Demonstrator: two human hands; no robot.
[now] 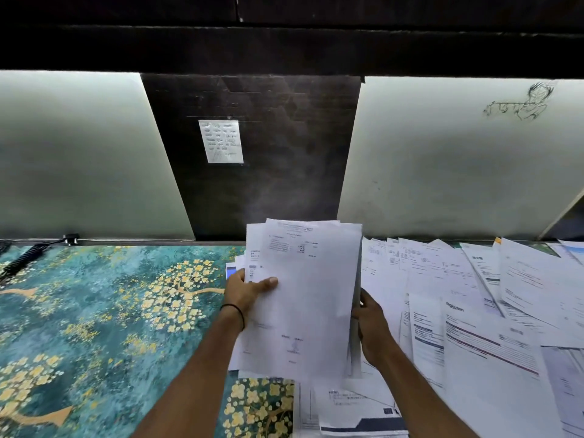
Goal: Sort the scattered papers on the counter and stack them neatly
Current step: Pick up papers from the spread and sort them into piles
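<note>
A bench (94, 311) covered in teal sheeting printed with gold-blossomed trees runs across the lower view and meets a wall of two pale, softly lit panels, the left pale panel (79, 153) and the right pale panel (442, 169), with a dark panel (284, 169) between them. A small handwritten note (221, 141) is stuck on the dark panel, a pencil doodle (521, 104) marks the right pale panel's upper corner, and a dark overhang (284, 33) spans the top. At far left a black coiled cord (22, 262) lies on the bench, near a black plug (71, 239) at the wall's foot.
</note>
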